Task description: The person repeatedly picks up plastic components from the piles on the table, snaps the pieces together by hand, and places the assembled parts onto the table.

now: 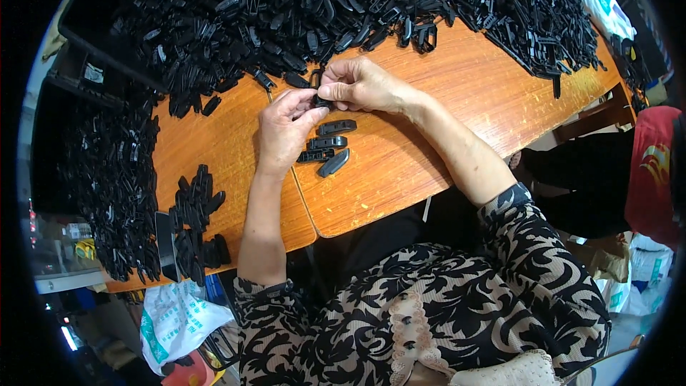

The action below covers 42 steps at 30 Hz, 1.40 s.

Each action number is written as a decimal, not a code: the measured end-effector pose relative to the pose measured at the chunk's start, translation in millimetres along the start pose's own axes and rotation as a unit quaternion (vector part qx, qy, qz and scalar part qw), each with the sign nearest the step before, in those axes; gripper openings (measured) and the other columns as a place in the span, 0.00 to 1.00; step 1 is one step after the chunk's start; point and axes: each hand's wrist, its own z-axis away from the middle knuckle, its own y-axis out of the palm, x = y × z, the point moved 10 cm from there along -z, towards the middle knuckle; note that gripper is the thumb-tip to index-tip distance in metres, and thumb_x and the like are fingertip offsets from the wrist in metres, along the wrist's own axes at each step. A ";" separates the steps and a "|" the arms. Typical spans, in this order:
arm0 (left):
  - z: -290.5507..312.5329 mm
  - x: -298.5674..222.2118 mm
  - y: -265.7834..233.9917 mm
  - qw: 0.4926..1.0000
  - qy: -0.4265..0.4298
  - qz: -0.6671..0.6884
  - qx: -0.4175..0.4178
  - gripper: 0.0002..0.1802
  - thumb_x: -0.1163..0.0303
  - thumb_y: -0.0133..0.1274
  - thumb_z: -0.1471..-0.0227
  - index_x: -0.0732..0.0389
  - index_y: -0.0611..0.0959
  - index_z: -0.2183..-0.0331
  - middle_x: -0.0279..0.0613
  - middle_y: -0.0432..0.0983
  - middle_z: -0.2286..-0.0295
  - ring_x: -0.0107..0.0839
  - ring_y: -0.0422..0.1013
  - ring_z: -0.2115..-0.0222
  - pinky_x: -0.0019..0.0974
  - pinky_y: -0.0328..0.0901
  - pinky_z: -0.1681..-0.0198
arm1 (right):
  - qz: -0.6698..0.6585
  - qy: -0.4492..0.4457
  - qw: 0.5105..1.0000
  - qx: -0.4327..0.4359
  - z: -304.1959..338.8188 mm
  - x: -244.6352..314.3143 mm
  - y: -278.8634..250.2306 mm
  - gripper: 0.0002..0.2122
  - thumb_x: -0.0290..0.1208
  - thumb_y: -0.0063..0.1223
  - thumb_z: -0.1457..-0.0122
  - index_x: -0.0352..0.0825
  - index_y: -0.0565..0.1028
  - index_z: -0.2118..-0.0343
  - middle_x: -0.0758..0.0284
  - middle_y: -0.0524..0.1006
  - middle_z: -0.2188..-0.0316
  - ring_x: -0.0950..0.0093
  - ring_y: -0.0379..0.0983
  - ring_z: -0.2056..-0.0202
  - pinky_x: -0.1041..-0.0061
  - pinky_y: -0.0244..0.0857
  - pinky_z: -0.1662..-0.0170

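Observation:
My two hands meet over the wooden table (400, 171), fingers pinched together on a small black plastic part (323, 102). My left hand (282, 129) grips it from the left with thumb and fingertips. From the right, my right hand (361, 86) closes thumb and index finger on the same part or on a piece joined to it; the fingers cover most of it. Just below the hands lie several black plastic pieces, among them a long one (336, 127) and a tilted rounded one (334, 163).
A large heap of black plastic parts (286, 14) covers the table's far side. Another heap (114, 193) runs down the left edge, beside a smaller pile (193, 200). A white bag (179, 322) hangs at the lower left. A red cloth-like item (652, 171) is at the right.

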 end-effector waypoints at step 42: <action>-8.0 -26.2 -18.7 0.907 0.169 -0.385 0.012 0.22 0.76 0.48 0.43 0.55 0.77 0.46 0.38 0.70 0.45 0.43 0.66 0.49 0.42 0.60 0.43 | 0.433 -0.173 0.883 -0.051 18.9 40.0 38.1 0.21 0.52 0.47 0.37 0.35 0.75 0.71 0.55 0.75 0.83 0.54 0.76 0.76 0.58 0.70 0.71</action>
